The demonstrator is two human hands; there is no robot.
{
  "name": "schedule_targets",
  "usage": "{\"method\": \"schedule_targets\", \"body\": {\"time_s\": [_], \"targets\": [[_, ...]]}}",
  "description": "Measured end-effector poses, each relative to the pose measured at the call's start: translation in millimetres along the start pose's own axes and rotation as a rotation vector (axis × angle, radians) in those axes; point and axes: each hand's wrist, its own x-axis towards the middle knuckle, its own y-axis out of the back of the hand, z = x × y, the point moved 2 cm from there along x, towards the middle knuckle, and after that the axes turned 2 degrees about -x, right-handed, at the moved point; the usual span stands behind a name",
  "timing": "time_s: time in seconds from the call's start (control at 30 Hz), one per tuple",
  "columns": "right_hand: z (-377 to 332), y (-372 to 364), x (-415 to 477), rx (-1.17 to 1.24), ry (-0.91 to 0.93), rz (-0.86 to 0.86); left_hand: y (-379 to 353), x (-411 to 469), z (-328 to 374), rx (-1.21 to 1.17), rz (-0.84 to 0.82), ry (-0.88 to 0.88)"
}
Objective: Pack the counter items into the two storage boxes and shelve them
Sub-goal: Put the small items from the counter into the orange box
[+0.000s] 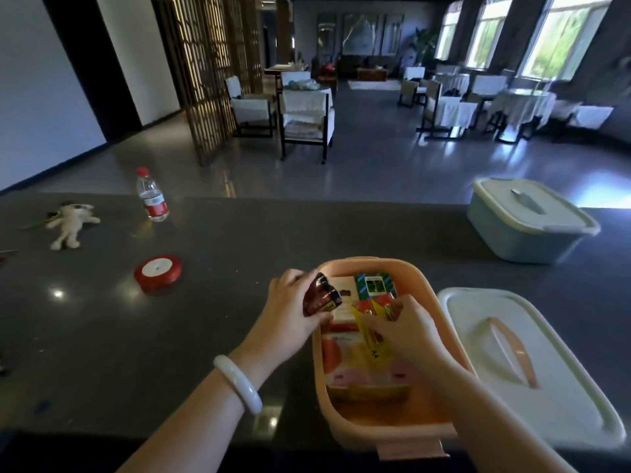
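Head view: packing step was in hand, first box being filled.
- Pink storage box (382, 430) sat open at lower centre of the frame on the dark counter (205, 336). Its white lid (566, 404) lay flat just beside it, lower right.
- Left hand (290, 308) was grasping a dark red packet (319, 297) over the box's upper-left rim, not yet inside.
- Right hand (406, 329) was inside the box, fingers curled on a yellow AA battery card (370, 339), which lay on top of other flat packs. A green packet (372, 285) lay at the far end of the box.
- Blue storage box (522, 233) stood lidded at right of the frame, well apart from the pink one.

Judgement: next move calls for seating the battery card flat, then dropping the red packet into whatever gap is left. Contents were already layered, so the stack height needs checking before the lid goes on.

Still loose on the counter, left of the frame:
- water bottle (152, 198), upright
- red ribbon spool (157, 272)
- small plush toy (71, 223)

All three were well apart from both boxes. The bottle looks too tall to stand upright in either box, so it would probably go in lying down. Nothing blocked the reach to the boxes. No shelf was visible.
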Motion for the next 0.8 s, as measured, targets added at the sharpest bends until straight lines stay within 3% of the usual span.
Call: {"method": "schedule_targets", "body": {"time_s": [0.27, 0.8], "targets": [[21, -28, -14, -0.016, -0.136, -0.138, -12, -5, -4, 0.012, -0.030, 0.005], [7, -53, -25, -0.044, -0.141, -0.119, -12, -9, -22, -0.047, -0.029, 0.010]]}}
